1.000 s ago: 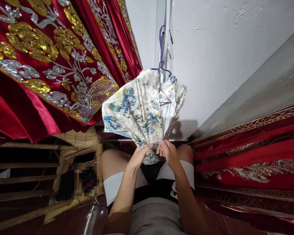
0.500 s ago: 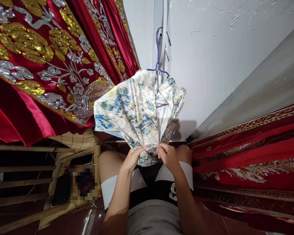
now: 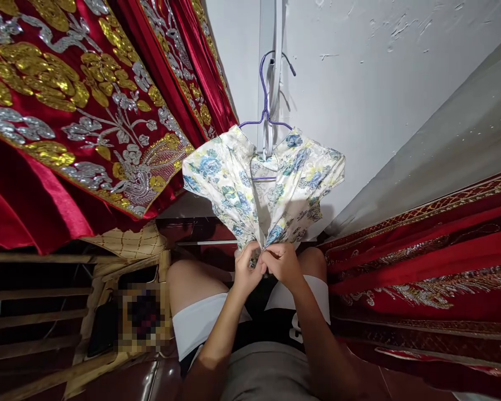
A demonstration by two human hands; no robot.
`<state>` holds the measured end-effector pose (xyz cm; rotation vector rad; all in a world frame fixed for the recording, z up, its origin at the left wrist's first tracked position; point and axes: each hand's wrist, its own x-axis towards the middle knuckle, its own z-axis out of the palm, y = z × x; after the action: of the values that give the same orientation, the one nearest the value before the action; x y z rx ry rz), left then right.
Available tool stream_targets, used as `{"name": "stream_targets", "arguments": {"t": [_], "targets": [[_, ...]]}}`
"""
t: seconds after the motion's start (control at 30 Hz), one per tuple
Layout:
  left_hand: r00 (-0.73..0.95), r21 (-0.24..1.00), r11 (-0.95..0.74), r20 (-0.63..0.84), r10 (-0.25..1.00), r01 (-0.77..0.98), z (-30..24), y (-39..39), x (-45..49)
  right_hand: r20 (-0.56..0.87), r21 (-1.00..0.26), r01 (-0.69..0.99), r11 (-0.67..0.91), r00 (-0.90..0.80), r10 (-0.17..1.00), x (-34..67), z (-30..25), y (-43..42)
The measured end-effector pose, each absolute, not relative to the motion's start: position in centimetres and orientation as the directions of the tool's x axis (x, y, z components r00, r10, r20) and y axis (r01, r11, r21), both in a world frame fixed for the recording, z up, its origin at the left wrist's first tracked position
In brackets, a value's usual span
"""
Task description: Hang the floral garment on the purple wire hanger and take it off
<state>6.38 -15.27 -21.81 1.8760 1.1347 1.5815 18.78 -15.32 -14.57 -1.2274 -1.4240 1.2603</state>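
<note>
A white short-sleeved blouse (image 3: 229,178) with blue and yellow flowers hangs from a purple hanger (image 3: 264,106) in front of the wall. Its front is parted in a narrow V. My left hand (image 3: 247,273) pinches the left front edge low down. Right beside it, my right hand (image 3: 283,264) is closed on the other front edge, the two sets of fingertips meeting at the opening. What small fastener, if any, lies between the fingers is hidden. The blouse's lower part falls behind my hands, between my knees.
Red satin cloth with gold and silver sequin flowers (image 3: 42,78) drapes on the left. More red embellished fabric (image 3: 434,267) hangs on the right. A bamboo bench (image 3: 37,312) holds a dark phone-like object (image 3: 102,328). Behind the hanger is a white wall (image 3: 379,89).
My left hand has moved right to meet my right hand. The blouse has turned to face me more squarely, its right shoulder spreading out, and the hanger has swung round with it.
</note>
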Motion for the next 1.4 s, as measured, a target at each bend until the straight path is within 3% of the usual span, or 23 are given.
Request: {"name": "stream_targets", "arguments": {"t": [0.17,0.3,0.4,0.47,0.53,0.63,0.73,0.9,1.07,1.17,1.3,1.4], "targets": [[0.046,0.775,-0.577,0.587,0.809,0.257,-20.3,-14.9,6.7,0.129,-0.878,0.457,0.142,-0.06,0.99,19.9,-13.2,-14.7],[0.057,0.775,-0.567,0.576,0.815,0.28,-18.9,-15.2,7.3,0.413,-0.627,0.68,0.38,-0.124,0.902,21.7,-13.4,-12.9],[0.032,0.788,-0.544,0.56,0.828,0.288,-18.7,-15.4,7.5,0.621,-0.309,0.679,0.666,-0.387,0.682,23.4,-13.4,-10.4],[0.016,0.802,-0.524,0.543,0.839,0.286,-18.9,-15.5,7.6,0.662,-0.102,0.613,0.784,-0.546,0.513,24.5,-12.1,-8.1],[0.015,0.812,-0.512,0.529,0.848,0.281,-19.3,-15.7,7.9,0.671,0.021,0.609,0.793,-0.596,0.441,25.4,-9.6,-5.4],[0.039,0.812,-0.511,0.522,0.852,0.281,-20.2,-15.8,8.1,0.702,0.084,0.686,0.723,-0.556,0.446,25.6,-4.3,-1.0],[0.138,0.786,-0.52,0.505,0.852,0.334,-21.0,-14.9,7.1,0.755,-0.016,0.702,0.712,-0.459,0.469,24.7,-0.2,1.9],[0.391,0.678,-0.581,0.435,0.811,0.45,-16.9,-10.4,2.9,0.787,-0.419,0.546,0.725,-0.18,0.59,22.5,0.6,0.8],[0.136,0.599,-0.702,0.715,0.685,0.385,-5.7,-5.5,2.1,0.74,-0.64,0.355,0.682,0.042,0.672,20.9,-0.6,-2.1],[0.175,0.521,-0.737,0.753,0.635,0.431,-0.9,-3.3,3.7,0.666,-0.743,0.202,0.639,0.117,0.737,20.0,-0.8,-2.4],[0.23,0.384,-0.734,0.779,0.583,0.56,0.6,-2.3,6.0,0.438,-0.888,-0.066,0.454,0.175,0.882,18.9,-2.2,-2.2],[0.118,0.366,-0.736,0.85,0.514,0.57,0.0,-2.0,5.7,0.309,-0.918,-0.197,0.345,0.191,0.932,18.4,-4.7,-2.7]]}}
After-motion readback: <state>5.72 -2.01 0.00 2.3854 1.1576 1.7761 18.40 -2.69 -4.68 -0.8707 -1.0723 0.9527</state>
